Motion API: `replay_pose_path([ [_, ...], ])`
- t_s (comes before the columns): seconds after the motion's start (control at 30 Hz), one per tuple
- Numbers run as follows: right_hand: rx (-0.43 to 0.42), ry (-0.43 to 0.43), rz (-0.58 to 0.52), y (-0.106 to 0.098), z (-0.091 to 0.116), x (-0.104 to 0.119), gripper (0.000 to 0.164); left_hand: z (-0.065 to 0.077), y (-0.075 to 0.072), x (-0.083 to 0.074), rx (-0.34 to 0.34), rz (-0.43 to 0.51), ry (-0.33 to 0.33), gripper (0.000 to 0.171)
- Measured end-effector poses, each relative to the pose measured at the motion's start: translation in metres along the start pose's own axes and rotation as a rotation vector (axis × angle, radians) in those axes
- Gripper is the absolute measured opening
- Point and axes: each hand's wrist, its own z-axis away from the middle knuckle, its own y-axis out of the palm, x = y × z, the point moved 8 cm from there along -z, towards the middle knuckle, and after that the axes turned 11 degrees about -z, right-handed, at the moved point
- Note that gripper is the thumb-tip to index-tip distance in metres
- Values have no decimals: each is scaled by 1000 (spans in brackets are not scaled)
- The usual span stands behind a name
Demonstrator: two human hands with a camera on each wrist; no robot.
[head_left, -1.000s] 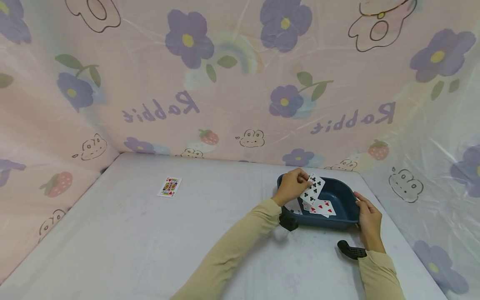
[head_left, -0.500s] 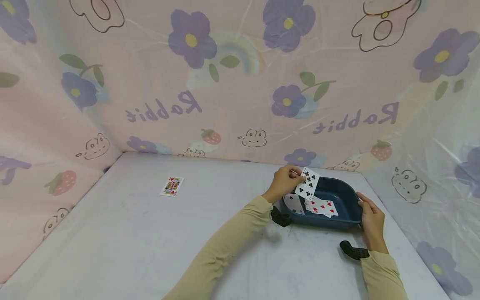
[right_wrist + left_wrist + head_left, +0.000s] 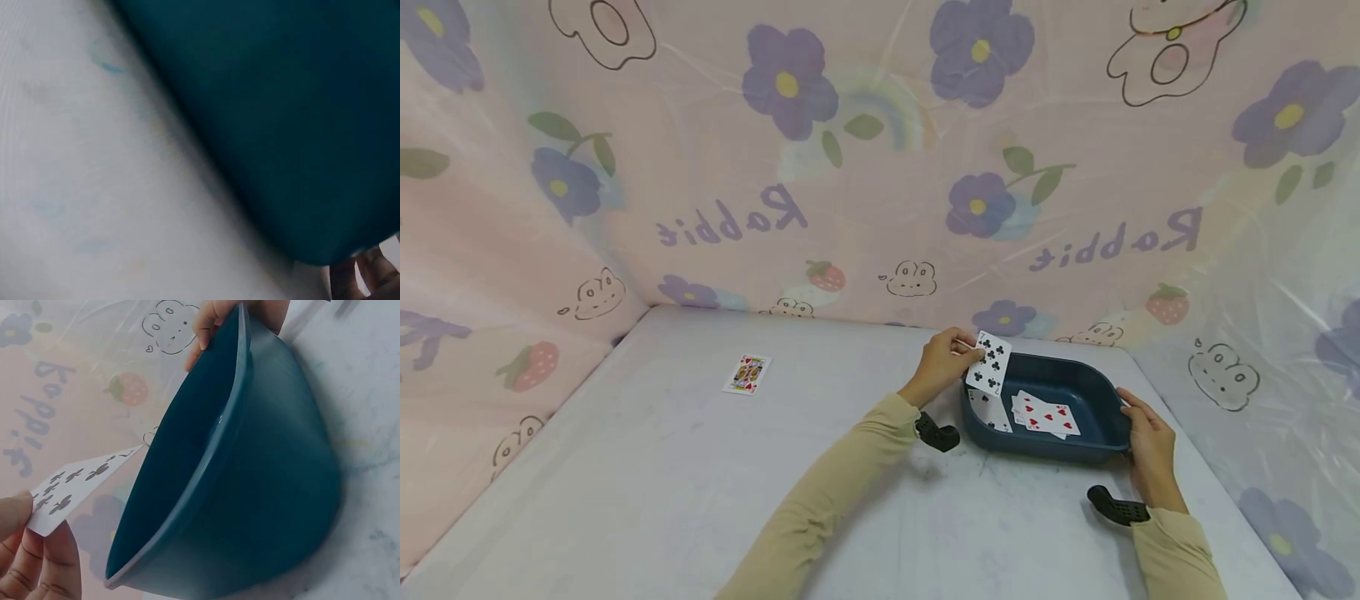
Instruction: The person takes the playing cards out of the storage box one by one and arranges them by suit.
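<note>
My left hand (image 3: pixel 942 365) pinches a clubs playing card (image 3: pixel 990 367) between thumb and fingers, raised at the left end of a dark blue basin (image 3: pixel 1086 387). In the left wrist view, that card (image 3: pixel 81 484) tilts beside the rim of the basin (image 3: pixel 275 469). Meanwhile my right hand (image 3: pixel 1152 450) grips the basin's right rim; only a few of its fingers (image 3: pixel 369 278) show in the right wrist view. Inside the basin lie a few overlapping cards, with a red hearts card (image 3: pixel 1051 417) on top. Another card with black pips (image 3: pixel 990 410) leans at the basin's left wall.
A king of hearts card (image 3: pixel 748 374) lies face up on the white tabletop (image 3: pixel 662 467), far to the left. Sheets printed with flowers and rabbits (image 3: pixel 865 217) hang as walls behind and on both sides.
The left hand has moved left with the clubs card, from above the basin's inside to its left end. The black-pipped card below shows more. The right hand keeps its grip.
</note>
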Motion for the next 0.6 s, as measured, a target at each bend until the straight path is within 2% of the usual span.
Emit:
replay_pose_path([
  [0.17, 39, 7, -51, 3, 0, 3, 43, 3, -5, 1, 19, 85, -31, 17],
  [0.33, 116, -3, -117, 8, -2, 9, 46, 6, -12, 1, 36, 170, -62, 18],
  [0.6, 127, 30, -62, 10, -5, 8, 50, 7, -33, 3, 23, 216, -78, 18],
])
